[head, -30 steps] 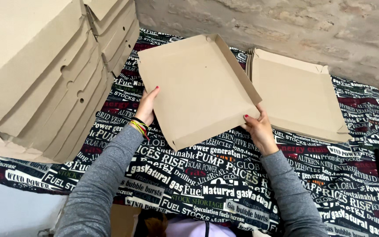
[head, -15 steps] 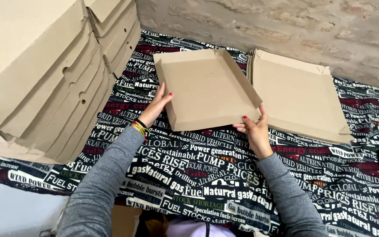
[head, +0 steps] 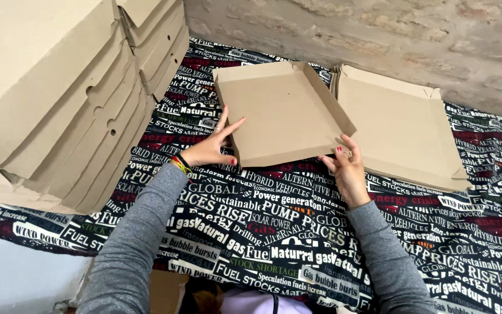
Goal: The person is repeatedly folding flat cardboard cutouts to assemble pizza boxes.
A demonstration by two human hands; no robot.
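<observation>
Two hands are at work, both in grey sleeves. The left hand (head: 209, 150) has its fingers spread out flat and presses against the left edge of a flat brown cardboard tray with low folded walls (head: 280, 113). There are coloured bands on that wrist. The right hand (head: 347, 170) grips the near right corner of the same tray, with its thumb on the rim. The tray is tipped up a little on the black cloth with white, red and green printed words (head: 274, 232) that covers the table. Nothing is inside the tray.

Just beside it on the right lies a second brown cardboard tray (head: 399, 134), also with nothing in it. On the left leans a big stack of folded brown cardboard boxes (head: 59, 99); I count about six layers. Behind everything is a rough pale stone wall (head: 379, 35).
</observation>
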